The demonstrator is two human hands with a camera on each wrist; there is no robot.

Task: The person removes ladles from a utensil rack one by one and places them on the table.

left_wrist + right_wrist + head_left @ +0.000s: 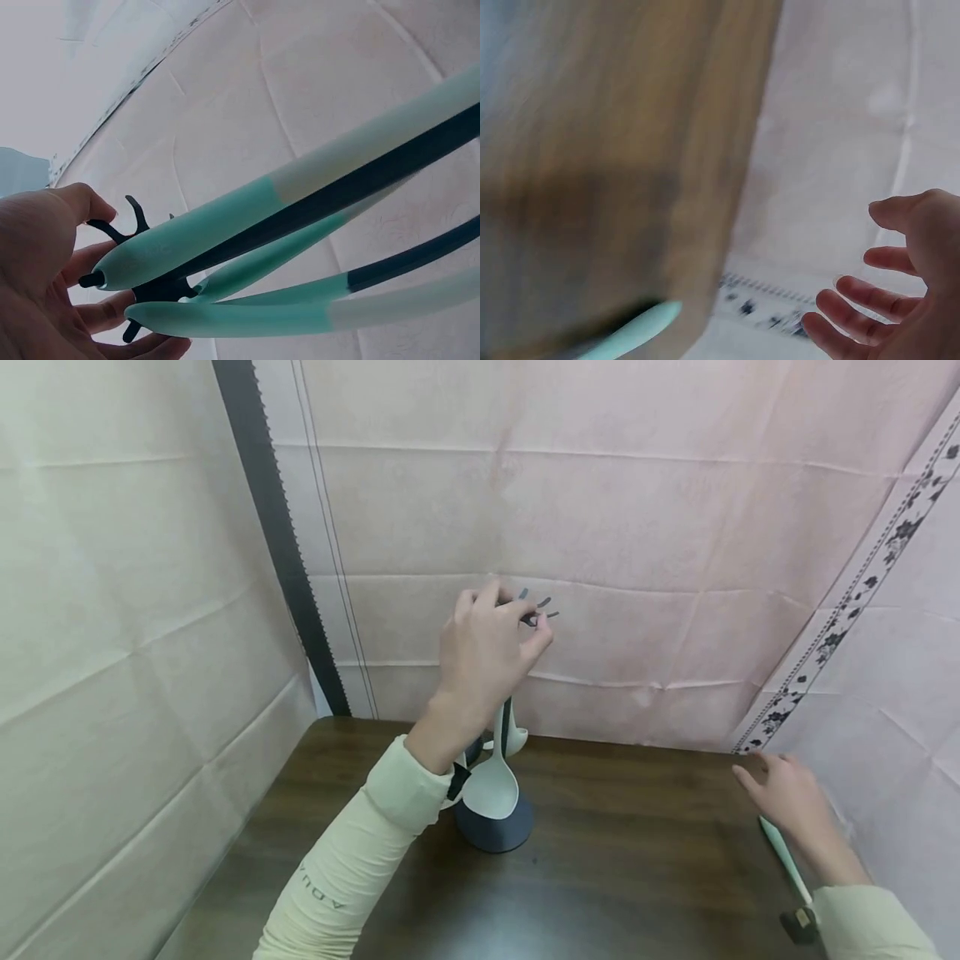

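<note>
My left hand (486,647) grips the top of a dark utensil stand (495,833), its fingers and thumb curled about the hooks (544,602). Several utensils hang there; in the left wrist view their mint-green handles (202,229) slope away from the hand (45,277). Lower down, a pale ladle-like utensil (491,789) shows in front of the stand, and others behind it are partly hidden by the wrist. At the right, my right hand (798,806) holds nothing, fingers loosely spread, above a mint-green handle (783,852) lying on the table.
The brown wooden table (637,852) ends at a pale cloth backdrop (600,527) behind. Cloth also hangs on the left and right sides. A small dark object (799,925) shows beside the right sleeve.
</note>
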